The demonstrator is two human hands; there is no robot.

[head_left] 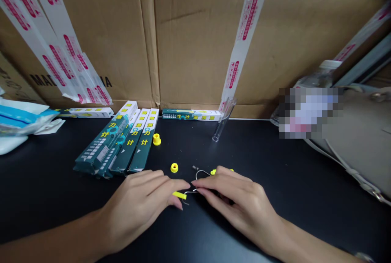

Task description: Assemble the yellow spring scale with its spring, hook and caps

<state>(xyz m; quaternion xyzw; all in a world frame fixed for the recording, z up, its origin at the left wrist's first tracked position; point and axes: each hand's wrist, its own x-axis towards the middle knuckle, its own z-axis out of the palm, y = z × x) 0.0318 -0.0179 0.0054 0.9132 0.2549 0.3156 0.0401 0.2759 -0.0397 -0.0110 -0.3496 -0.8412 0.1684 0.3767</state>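
Observation:
Between the thumb and fingers of my left hand is a yellow strip, its right end showing. A thin metal wire runs from that end to the fingertips of my right hand, which are pinched on it. Just above the right fingertips a curved wire hook lies near a small spring. Another yellow piece shows partly behind the right hand. Two yellow caps stand beyond my hands, one nearer and one farther back.
Several green and white boxes lie at the left, with another along the cardboard. A clear tube is at the back. A bottle and a beige bag stand right; a blue-white packet lies far left.

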